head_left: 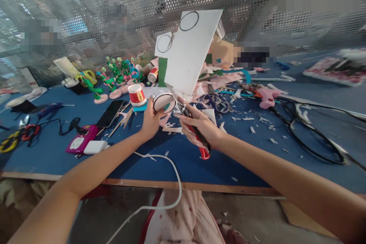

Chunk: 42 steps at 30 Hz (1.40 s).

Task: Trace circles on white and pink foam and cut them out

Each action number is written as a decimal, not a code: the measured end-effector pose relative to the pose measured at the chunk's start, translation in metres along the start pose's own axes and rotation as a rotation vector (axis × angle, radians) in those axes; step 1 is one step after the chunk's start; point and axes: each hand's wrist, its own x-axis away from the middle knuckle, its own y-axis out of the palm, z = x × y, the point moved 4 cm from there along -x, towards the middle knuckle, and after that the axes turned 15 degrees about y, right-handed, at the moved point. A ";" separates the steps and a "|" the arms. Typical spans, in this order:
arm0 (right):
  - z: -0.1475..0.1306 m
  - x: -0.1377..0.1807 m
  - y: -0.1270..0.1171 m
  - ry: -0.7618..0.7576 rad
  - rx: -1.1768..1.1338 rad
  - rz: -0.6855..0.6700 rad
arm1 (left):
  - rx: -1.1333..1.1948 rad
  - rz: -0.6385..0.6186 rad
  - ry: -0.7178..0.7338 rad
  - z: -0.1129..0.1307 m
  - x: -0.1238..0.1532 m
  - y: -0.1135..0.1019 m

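Observation:
My left hand (151, 120) pinches the lower edge of a white foam sheet (192, 51) at a circle (164, 103) outlined in black. The sheet stands tilted up above the blue table (183, 160); more black circles (189, 21) are drawn near its top. My right hand (200, 126) is closed round red-handled scissors (197, 137), their blades meeting the sheet's bottom edge beside the circle.
A red-and-white paper cup (137, 95), a phone (110, 113), a pink device (81, 140) with a white charger (95, 147) lie left. Green-and-pink craft flowers (114, 78) stand behind. A pink glue gun (267, 97), black cable (311, 137) and paper scraps (257, 122) lie right. White cable (171, 183) hangs over the edge.

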 end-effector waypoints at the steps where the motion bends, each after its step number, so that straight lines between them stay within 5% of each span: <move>1: 0.000 0.000 0.000 0.001 -0.002 -0.002 | 0.000 0.009 0.005 0.002 0.000 0.000; 19: -0.001 0.000 -0.002 0.000 -0.027 -0.016 | -0.155 -0.228 0.130 0.016 0.005 0.012; 30: 0.005 -0.004 -0.005 0.002 0.019 0.055 | -0.090 -0.031 0.026 0.000 -0.002 -0.003; 42: 0.003 -0.003 -0.005 0.006 0.016 0.021 | -0.122 -0.102 0.058 0.000 -0.002 -0.003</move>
